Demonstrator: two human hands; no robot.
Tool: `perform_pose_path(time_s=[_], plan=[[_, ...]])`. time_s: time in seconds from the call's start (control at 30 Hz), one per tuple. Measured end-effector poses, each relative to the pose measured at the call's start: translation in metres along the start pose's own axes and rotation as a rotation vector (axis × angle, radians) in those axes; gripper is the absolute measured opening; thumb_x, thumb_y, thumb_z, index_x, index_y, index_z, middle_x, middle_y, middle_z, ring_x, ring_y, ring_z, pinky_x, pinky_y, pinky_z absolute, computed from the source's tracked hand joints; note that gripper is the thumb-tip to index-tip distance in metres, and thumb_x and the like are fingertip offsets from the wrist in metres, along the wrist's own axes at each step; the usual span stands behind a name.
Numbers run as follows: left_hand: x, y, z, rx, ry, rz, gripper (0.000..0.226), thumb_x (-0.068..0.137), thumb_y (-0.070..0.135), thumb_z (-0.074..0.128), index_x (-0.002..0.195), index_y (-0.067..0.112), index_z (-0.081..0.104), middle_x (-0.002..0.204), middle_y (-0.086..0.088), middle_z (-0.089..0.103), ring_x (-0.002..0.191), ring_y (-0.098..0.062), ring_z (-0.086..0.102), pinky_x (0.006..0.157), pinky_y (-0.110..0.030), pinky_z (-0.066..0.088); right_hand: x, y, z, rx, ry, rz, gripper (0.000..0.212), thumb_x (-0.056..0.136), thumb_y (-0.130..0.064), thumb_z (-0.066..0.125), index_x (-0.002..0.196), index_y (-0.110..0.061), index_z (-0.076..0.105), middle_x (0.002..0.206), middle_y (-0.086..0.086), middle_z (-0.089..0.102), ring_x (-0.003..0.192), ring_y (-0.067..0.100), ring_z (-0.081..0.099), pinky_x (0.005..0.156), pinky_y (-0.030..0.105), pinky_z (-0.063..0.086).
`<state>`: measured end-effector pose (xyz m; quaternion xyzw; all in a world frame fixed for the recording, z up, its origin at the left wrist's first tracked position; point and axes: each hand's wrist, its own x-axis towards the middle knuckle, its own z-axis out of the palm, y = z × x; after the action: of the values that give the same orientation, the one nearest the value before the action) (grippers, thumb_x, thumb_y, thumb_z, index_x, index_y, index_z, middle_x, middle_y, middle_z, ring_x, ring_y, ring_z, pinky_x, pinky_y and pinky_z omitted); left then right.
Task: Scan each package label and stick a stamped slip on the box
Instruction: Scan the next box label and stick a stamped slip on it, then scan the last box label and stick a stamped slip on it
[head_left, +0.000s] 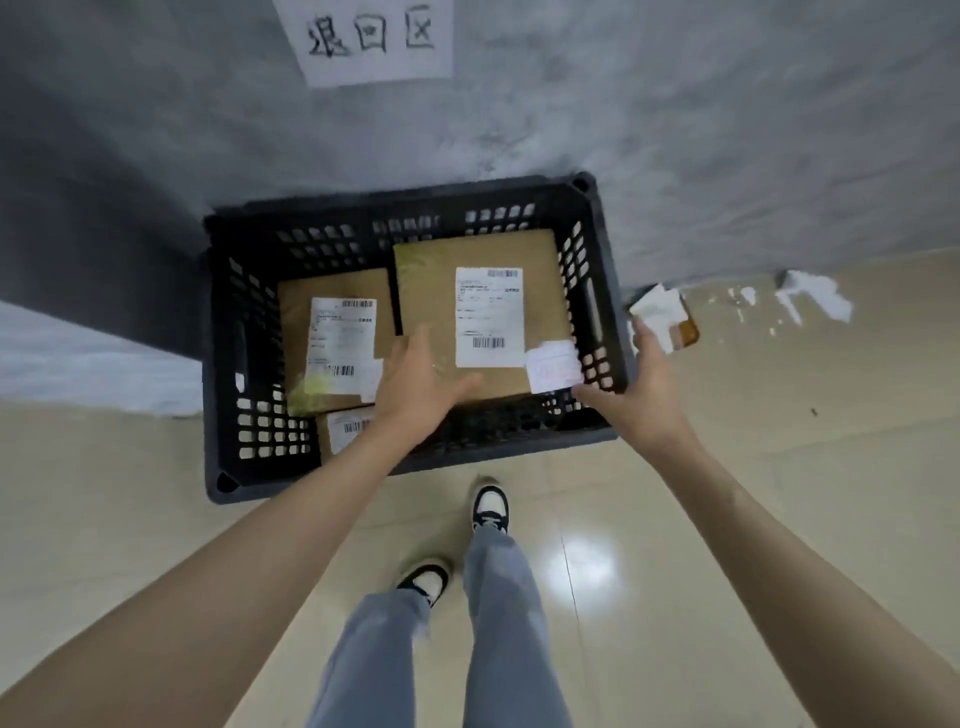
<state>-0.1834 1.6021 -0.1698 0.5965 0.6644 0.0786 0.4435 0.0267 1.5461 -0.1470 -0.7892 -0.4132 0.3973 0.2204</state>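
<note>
A black slotted crate (597, 291) stands on the floor against a grey wall. Inside lie three brown boxes. The large box (431, 291) on the right carries a white shipping label (488, 317) and a red-stamped slip (553, 366) at its near right corner. A smaller labelled box (296, 322) lies to its left, and a third box (345, 428) shows partly under my left forearm. My left hand (421, 384) rests spread on the large box's near edge. My right hand (641, 384) hovers with fingers apart over the crate's right rim, empty.
A white paper sign (371, 39) with handwritten characters hangs on the wall above the crate. A small brown object with white slips (665, 317) lies on the floor right of the crate. My legs and shoes (488, 506) stand on glossy beige tiles.
</note>
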Motion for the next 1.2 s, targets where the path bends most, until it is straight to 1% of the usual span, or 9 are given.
perform_pose_path(time_s=[0.1,0.27,0.4,0.6,0.73,0.83,0.97,1.13,1.2], plan=[[-0.042,0.026,-0.007,0.034,-0.084,0.157,0.074,0.079,0.040,0.070,0.139,0.025,0.030,0.144,-0.001,0.037,0.128,-0.023,0.040,0.103,-0.040,0.038,-0.067,-0.006,-0.027,0.061,0.144,0.033,0.093,0.077,-0.018,0.076,0.149,-0.018,0.017,0.154,0.002,0.026,0.141,0.018,0.026,0.113,0.032,0.026],[-0.116,0.060,-0.011,0.147,-0.273,0.414,0.067,0.080,0.040,0.069,0.135,0.025,0.034,0.140,-0.003,0.039,0.127,-0.021,0.041,0.098,-0.035,0.038,-0.188,0.014,-0.046,0.221,0.373,0.172,0.093,0.076,-0.017,0.077,0.149,-0.016,0.019,0.154,0.004,0.025,0.140,0.021,0.028,0.114,0.040,0.028],[-0.174,0.093,0.000,0.262,-0.400,0.605,0.067,0.080,0.040,0.069,0.136,0.022,0.036,0.140,-0.004,0.041,0.125,-0.021,0.044,0.096,-0.033,0.039,-0.278,0.039,-0.065,0.288,0.563,0.272,0.092,0.075,-0.017,0.077,0.148,-0.016,0.021,0.154,0.003,0.026,0.140,0.020,0.029,0.114,0.039,0.028],[-0.279,0.145,0.052,0.353,-0.637,0.890,0.067,0.080,0.036,0.070,0.135,0.015,0.039,0.135,-0.008,0.043,0.120,-0.021,0.047,0.100,-0.035,0.041,-0.410,0.076,-0.097,0.370,0.869,0.379,0.091,0.076,-0.014,0.076,0.148,-0.012,0.021,0.154,0.005,0.025,0.141,0.022,0.028,0.115,0.040,0.027],[-0.378,0.163,0.107,0.431,-0.802,1.088,0.064,0.080,0.035,0.071,0.134,0.018,0.042,0.134,-0.007,0.045,0.116,-0.019,0.049,0.092,-0.028,0.038,-0.522,0.109,-0.093,0.419,1.058,0.482,0.089,0.077,-0.014,0.074,0.148,-0.012,0.021,0.154,0.004,0.025,0.142,0.019,0.026,0.116,0.036,0.024],[-0.473,0.159,0.151,0.455,-0.957,1.233,0.059,0.080,0.031,0.071,0.131,0.018,0.045,0.133,-0.008,0.045,0.114,-0.020,0.049,0.095,-0.031,0.041,-0.622,0.142,-0.077,0.441,1.183,0.599,0.088,0.077,-0.017,0.074,0.148,-0.012,0.022,0.153,0.005,0.027,0.141,0.018,0.026,0.115,0.031,0.023],[-0.609,0.120,0.199,0.500,-1.129,1.386,0.056,0.080,0.030,0.071,0.130,0.018,0.047,0.131,-0.009,0.046,0.114,-0.019,0.049,0.094,-0.031,0.041,-0.759,0.190,-0.038,0.514,1.320,0.745,0.089,0.077,-0.016,0.076,0.148,-0.014,0.023,0.151,0.007,0.032,0.140,0.018,0.029,0.113,0.030,0.026],[-0.753,0.054,0.253,0.518,-1.289,1.406,0.058,0.081,0.027,0.071,0.132,0.014,0.046,0.134,-0.011,0.047,0.120,-0.022,0.048,0.096,-0.029,0.038,-0.909,0.245,0.014,0.538,1.383,0.883,0.092,0.075,-0.016,0.077,0.149,-0.015,0.022,0.152,0.007,0.030,0.139,0.020,0.030,0.106,0.029,0.029],[-0.797,0.036,0.273,0.498,-1.318,1.365,0.058,0.082,0.028,0.070,0.132,0.014,0.046,0.134,-0.009,0.048,0.120,-0.021,0.048,0.095,-0.030,0.039,-0.957,0.263,0.030,0.524,1.415,0.934,0.092,0.076,-0.017,0.077,0.149,-0.013,0.022,0.152,0.008,0.031,0.139,0.022,0.031,0.112,0.035,0.029]])
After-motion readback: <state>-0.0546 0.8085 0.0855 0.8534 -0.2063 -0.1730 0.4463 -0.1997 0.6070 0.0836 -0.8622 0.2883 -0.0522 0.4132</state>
